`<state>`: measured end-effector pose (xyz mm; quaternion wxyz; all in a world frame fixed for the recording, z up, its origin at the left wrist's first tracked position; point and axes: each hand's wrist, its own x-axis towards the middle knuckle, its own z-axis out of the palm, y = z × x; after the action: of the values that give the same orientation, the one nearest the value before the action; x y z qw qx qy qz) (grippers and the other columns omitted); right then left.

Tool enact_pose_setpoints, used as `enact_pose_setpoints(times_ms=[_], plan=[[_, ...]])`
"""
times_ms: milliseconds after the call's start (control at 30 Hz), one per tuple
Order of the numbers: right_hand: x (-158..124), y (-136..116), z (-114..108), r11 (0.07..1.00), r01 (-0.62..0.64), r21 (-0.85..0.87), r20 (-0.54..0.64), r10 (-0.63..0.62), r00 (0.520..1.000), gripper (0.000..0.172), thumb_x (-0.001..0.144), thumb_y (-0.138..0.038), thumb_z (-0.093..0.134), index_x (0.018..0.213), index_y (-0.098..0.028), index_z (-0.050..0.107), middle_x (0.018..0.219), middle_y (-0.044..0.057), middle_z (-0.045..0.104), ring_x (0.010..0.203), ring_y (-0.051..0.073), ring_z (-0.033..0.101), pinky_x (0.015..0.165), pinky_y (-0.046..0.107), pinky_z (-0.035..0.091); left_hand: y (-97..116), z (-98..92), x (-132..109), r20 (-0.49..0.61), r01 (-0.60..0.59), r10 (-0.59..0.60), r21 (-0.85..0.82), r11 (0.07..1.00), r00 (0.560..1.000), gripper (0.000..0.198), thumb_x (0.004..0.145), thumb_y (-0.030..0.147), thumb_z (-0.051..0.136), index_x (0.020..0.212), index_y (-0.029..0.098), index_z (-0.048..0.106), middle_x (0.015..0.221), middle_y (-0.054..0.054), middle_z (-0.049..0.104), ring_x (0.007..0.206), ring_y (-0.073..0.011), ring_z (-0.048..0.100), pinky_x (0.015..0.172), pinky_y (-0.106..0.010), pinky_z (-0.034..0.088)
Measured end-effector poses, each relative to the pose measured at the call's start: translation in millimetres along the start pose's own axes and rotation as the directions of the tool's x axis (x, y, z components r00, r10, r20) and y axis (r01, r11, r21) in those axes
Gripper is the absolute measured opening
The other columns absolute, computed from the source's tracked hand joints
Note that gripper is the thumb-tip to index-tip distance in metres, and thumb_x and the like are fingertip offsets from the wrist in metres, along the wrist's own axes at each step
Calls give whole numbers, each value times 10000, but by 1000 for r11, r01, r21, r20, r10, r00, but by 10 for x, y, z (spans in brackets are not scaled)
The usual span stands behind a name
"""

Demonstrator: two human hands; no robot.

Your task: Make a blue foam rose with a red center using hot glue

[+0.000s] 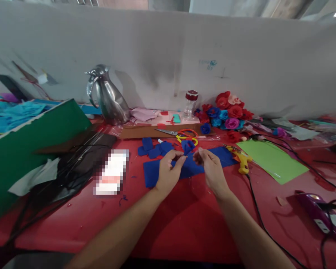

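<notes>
Pinching a small blue flower (187, 146) by its base, the left hand (170, 168) holds it between thumb and fingertips, near the far edge of a long blue strip (150, 175) on the red table (179, 228). Just to the right of the flower, the right hand (212, 170) has its thumb and fingers drawn in toward one another; whether they grip anything thin I cannot tell, the fingertips being too small in view. Small blue pieces (147, 143) lie clustered to the left of the flower, and on the far side scissors (168, 132) with red and yellow handles lie with their blades over a brown strip (140, 133). To the right, a yellow glue gun (243, 164) rests at the blue strip's end, beside a light green sheet (277, 160). Farther off, a bunch of mostly red and blue flowers (235, 112) lies right of a clear jar (188, 109) with a dark red lid. A metal jug (111, 98) stands at the far left, beyond a green box (44, 149).
</notes>
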<state>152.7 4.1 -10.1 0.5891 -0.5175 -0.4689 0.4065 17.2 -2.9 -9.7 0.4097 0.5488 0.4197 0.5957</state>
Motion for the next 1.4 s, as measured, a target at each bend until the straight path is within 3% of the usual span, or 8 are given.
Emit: enact_pose_setpoints(times_ms=[233, 500, 600, 700, 900, 1100, 1233, 1400], plan=[[128, 94, 117, 948, 226, -224, 129, -201, 971, 192, 751, -359, 617, 636, -205, 624, 569, -16, 590, 549, 151, 504, 539, 268, 406, 92, 9, -142, -43, -327, 334, 112, 938, 942, 110, 873, 215, 530, 811, 196, 619, 788, -50, 645, 741, -173, 588, 700, -301, 463], [563, 186, 722, 688, 628, -363, 616, -329, 716, 165, 729, -168, 633, 826, -248, 740, 895, 33, 701, 936, 227, 581, 897, 405, 421, 165, -4, -200, -91, -408, 416, 92, 908, 905, 132, 892, 176, 481, 892, 196, 611, 850, -77, 666, 816, -202, 616, 754, -341, 472], [598, 274, 937, 584, 690, -428, 691, -282, 666, 290, 613, -97, 707, 849, -259, 754, 941, 48, 707, 975, 262, 549, 907, 442, 401, 190, -15, -205, -93, -406, 415, 96, 909, 905, 121, 892, 180, 483, 871, 195, 601, 811, -73, 654, 774, -198, 613, 708, -332, 475], [577, 339, 1025, 479, 707, -521, 691, -250, 678, 180, 697, -128, 670, 806, -244, 755, 901, 62, 718, 953, 261, 537, 889, 447, 402, 196, -6, -207, -106, -397, 404, 83, 914, 909, 104, 889, 179, 491, 854, 187, 589, 805, -68, 639, 766, -189, 608, 677, -313, 473], [546, 355, 1021, 642, 587, -493, 626, -206, 752, 134, 617, -173, 734, 723, -255, 734, 877, 38, 715, 968, 260, 522, 937, 442, 363, 189, 21, -210, -119, -406, 412, 71, 911, 903, 89, 888, 162, 493, 844, 183, 568, 779, -49, 615, 741, -167, 595, 662, -295, 473], [575, 285, 834, 848, 361, -388, 364, -219, 905, 104, 742, -291, 629, 773, -211, 687, 832, 45, 688, 877, 216, 569, 900, 391, 410, 137, 13, -199, -138, -394, 402, 83, 915, 905, 95, 890, 182, 496, 859, 181, 586, 801, -48, 623, 746, -157, 585, 665, -275, 460], [435, 164, 429, 964, 156, -217, 209, -110, 972, 327, 806, -488, 538, 863, -190, 659, 732, 20, 653, 644, 156, 571, 651, 300, 473, 54, 24, -142, -170, -213, 209, -3, 977, 963, 122, 892, 264, 499, 867, 188, 590, 785, -32, 589, 696, -140, 551, 629, -259, 441], [130, 66, 77, 929, -272, 252, 151, 240, 959, 339, 543, -427, 818, 750, -196, 681, 669, -29, 626, 557, 97, 520, 585, 237, 444, -40, 24, -13, -139, 52, -74, -151, 987, 988, 139, 813, 305, 591, 872, 180, 607, 759, -11, 584, 673, -125, 512, 630, -246, 423]])
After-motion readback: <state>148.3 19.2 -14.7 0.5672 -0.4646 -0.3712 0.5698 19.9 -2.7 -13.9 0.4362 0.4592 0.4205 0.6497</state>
